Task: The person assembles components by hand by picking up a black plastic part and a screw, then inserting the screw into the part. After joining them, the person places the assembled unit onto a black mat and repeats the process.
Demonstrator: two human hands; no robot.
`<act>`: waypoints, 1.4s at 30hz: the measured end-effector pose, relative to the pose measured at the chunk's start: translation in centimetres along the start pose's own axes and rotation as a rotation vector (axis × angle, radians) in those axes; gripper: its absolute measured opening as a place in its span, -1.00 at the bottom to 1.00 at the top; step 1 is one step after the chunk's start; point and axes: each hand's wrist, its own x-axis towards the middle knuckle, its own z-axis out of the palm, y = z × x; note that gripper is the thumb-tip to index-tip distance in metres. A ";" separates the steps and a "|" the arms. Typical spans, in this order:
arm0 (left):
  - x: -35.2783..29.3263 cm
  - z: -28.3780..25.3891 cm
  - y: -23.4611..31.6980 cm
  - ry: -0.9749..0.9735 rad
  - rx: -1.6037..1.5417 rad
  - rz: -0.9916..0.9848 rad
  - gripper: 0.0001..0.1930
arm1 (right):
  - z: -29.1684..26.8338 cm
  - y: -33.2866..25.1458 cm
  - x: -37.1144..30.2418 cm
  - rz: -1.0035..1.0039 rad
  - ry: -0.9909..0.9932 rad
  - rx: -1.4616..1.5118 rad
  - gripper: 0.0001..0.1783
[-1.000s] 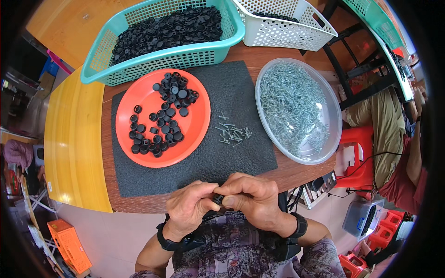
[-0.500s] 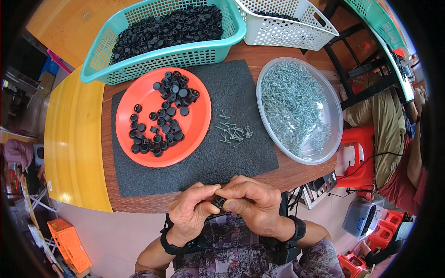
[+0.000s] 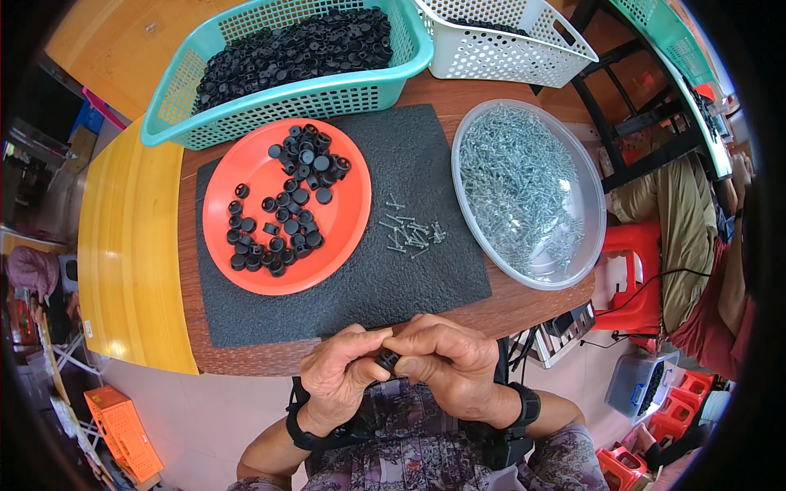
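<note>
Just off the table's near edge, my left hand (image 3: 340, 372) and my right hand (image 3: 450, 364) meet, both pinching a small black plastic cap (image 3: 386, 358) between thumbs and fingers. Fingers cover part of it, and whether a screw sits in it cannot be seen. Beyond my hands lies a dark foam mat (image 3: 344, 307). An orange-red plate (image 3: 340, 254) on the mat holds many loose black caps (image 3: 286, 225). To its right a small heap of silver screws (image 3: 412, 233) is spread on the mat.
A clear round tub (image 3: 602, 221) full of screws stands right of the mat. Behind are a teal basket (image 3: 286, 102) heaped with black parts and a white basket (image 3: 508, 61). At far right, a person's leg (image 3: 655, 196) is beside a red stool (image 3: 634, 262).
Both hands have shifted very slightly to the right, still pinching the black cap. The plate, screws and baskets stay in place.
</note>
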 end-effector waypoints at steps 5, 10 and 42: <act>0.1 0.2 -0.3 -0.019 -0.075 0.002 -0.58 | -0.1 0.0 0.0 -0.058 0.007 -0.041 -0.81; 0.1 0.0 -0.7 -0.068 -0.103 0.001 -0.60 | -0.3 -0.5 -0.4 0.020 -0.014 -0.077 -0.80; 0.6 -0.4 0.5 -0.064 0.038 0.088 -0.56 | -0.5 -0.5 0.0 -0.041 -0.123 -0.035 -0.67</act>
